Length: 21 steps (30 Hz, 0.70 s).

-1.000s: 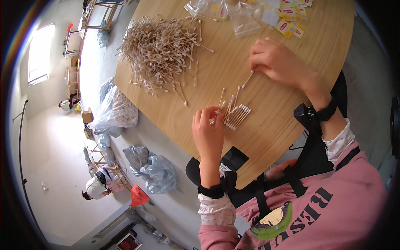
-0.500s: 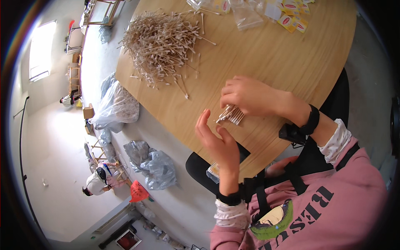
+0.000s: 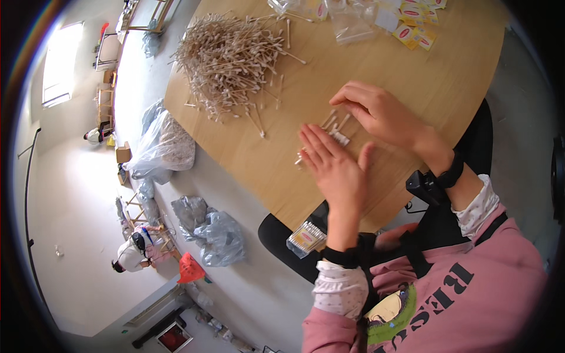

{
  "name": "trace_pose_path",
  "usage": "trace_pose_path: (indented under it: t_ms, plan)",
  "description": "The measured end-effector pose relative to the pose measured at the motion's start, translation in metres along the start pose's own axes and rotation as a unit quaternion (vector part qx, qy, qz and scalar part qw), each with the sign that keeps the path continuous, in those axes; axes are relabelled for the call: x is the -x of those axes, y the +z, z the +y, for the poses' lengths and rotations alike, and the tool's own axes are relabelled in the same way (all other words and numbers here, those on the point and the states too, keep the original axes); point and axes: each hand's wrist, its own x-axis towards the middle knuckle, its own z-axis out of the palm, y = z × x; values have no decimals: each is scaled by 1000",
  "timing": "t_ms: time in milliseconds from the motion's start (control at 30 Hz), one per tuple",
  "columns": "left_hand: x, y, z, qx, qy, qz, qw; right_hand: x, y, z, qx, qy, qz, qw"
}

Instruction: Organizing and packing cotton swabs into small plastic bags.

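A small group of cotton swabs [image 3: 339, 137] lies on the wooden table [image 3: 282, 188], some side by side and some askew. My left hand [image 3: 335, 167] is stretched out palm down over them, fingers extended and thumb apart, hiding part of the group. Just beyond, on the right, my right hand [image 3: 382, 115] hovers with bent fingers and nothing visible in it; its fingertips are close to the swab ends. A large loose heap of cotton swabs [image 3: 229, 65] covers the table's far left, with a few strays around it.
Clear plastic bags [image 3: 353, 26] and yellow-and-white cards [image 3: 415, 29] lie at the far edge. A filled pack of swabs [image 3: 306, 237] sits by the near edge, beside my left wrist. Plastic sacks [image 3: 215, 232] stand on the floor at left; a person [image 3: 135, 253] works farther off.
My right hand has lifted off the swabs and moved a little right, its fingers loosening. My left hand has come forward and right over them. The swabs lie more scattered.
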Motion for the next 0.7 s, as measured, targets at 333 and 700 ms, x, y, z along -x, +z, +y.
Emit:
trace_pose_path:
  t_ms: [333, 700]
  plan:
    - [-2, 6, -3, -32, 16, 6, 999, 1, 1, 8, 13, 10, -1, 1000]
    - [32, -6, 7, -2, -1, -48, 999, -3, 0, 7, -20, 26, -5, 999]
